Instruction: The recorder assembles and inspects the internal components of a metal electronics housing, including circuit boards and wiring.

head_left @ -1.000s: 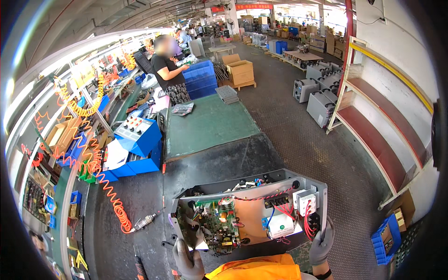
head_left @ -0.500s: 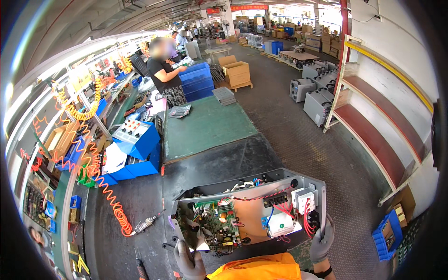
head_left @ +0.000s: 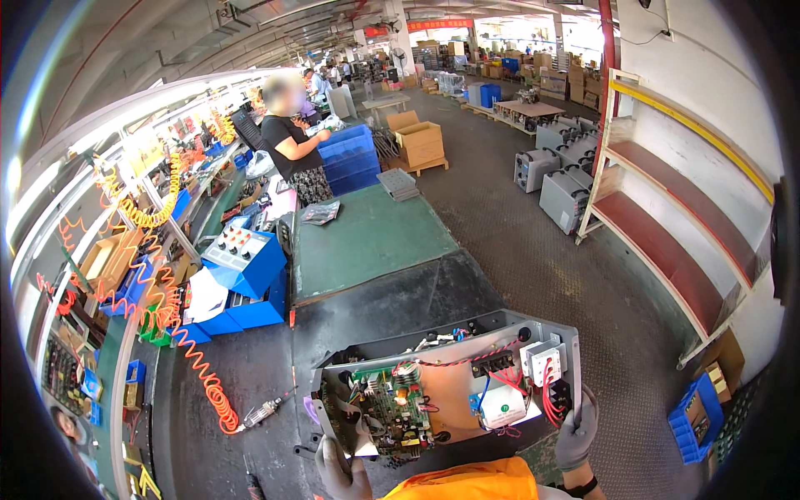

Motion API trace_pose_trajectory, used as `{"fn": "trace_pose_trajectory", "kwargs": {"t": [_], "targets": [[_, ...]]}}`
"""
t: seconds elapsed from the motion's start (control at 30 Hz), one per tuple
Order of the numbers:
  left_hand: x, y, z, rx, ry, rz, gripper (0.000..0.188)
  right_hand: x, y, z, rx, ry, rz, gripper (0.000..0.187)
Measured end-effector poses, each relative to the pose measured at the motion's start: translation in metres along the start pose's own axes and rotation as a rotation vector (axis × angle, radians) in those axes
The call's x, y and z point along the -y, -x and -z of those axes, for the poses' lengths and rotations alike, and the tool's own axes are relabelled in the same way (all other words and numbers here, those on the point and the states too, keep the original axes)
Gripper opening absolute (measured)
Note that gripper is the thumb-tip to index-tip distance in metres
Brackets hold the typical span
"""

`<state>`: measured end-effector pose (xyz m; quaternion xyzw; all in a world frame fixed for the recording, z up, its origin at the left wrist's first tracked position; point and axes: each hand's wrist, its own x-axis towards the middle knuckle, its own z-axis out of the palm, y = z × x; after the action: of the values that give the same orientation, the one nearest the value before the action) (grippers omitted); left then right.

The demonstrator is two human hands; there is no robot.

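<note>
Grey sheet-metal open chassis (head_left: 458,387), green circuit board (head_left: 387,406) inside; at black flat surface (head_left: 358,312). Left hand (head_left: 343,468), right hand (head_left: 577,437): gripping opposite ends. Probably heavy, stiff; wiring fragile; best held by metal ends.

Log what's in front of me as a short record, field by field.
Workpiece: open metal chassis, green circuit board toward its left, red wires toward its right
Left hand: gray-gloved, at the chassis's near left corner, grip partly hidden
Right hand: gray-gloved, holding the right end
Tool: silver hand tool beside orange coiled hose, left of chassis
Background: co-worker by blue crates
Far right: shelf rack
</note>
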<state>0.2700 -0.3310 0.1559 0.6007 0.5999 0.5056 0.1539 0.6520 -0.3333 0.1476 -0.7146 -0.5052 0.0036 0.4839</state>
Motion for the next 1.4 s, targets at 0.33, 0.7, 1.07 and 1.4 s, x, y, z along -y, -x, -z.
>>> {"fn": "trace_pose_trajectory", "kwargs": {"t": [0.33,0.7,1.07,1.4], "targets": [[0.005,0.004,0.001,0.02,0.046,0.0,0.056,0.012,0.003,0.001,-0.035,-0.047,-0.04,0.042],[0.008,0.015,-0.001,0.001,0.08,0.044,0.057,0.013,0.004,0.001,-0.068,-0.092,-0.006,0.036],[0.016,0.024,-0.001,0.023,0.163,0.084,0.057,0.011,0.009,0.004,-0.042,-0.073,-0.029,0.034],[-0.004,0.013,0.0,-0.018,0.054,0.081,0.055,0.012,0.007,0.005,-0.035,-0.023,-0.016,0.041]]}}
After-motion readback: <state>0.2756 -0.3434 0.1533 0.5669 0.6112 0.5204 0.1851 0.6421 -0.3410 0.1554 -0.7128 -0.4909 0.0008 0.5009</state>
